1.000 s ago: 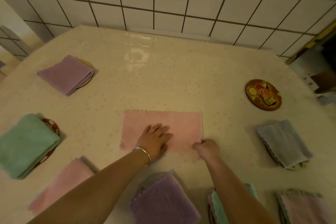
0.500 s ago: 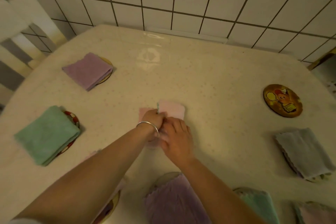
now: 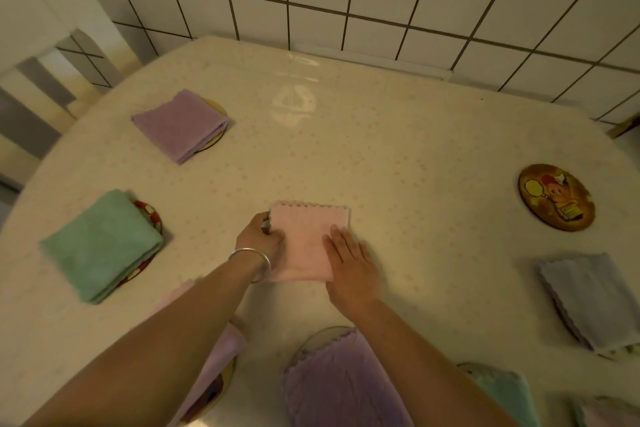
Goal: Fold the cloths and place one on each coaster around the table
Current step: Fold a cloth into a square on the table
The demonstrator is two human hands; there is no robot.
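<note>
I am finishing the fold on the small pink scalloped-edge cloth point(image 3: 306, 241), which lies folded square on the pale speckled tabletop point(image 3: 398, 156) in front of me. My left hand point(image 3: 260, 240) grips its left edge with curled fingers; my right hand point(image 3: 351, 262) rests flat on its right side, fingers straight. Next, I judge, I must lift it without letting the layers slip and carry it to the bare round cartoon-printed coaster point(image 3: 556, 197), well apart to the right. Nearby coasters already hold theirs: a folded purple cloth point(image 3: 180, 125), a folded green cloth point(image 3: 100, 244), a grey-blue cloth point(image 3: 588, 298).
</note>
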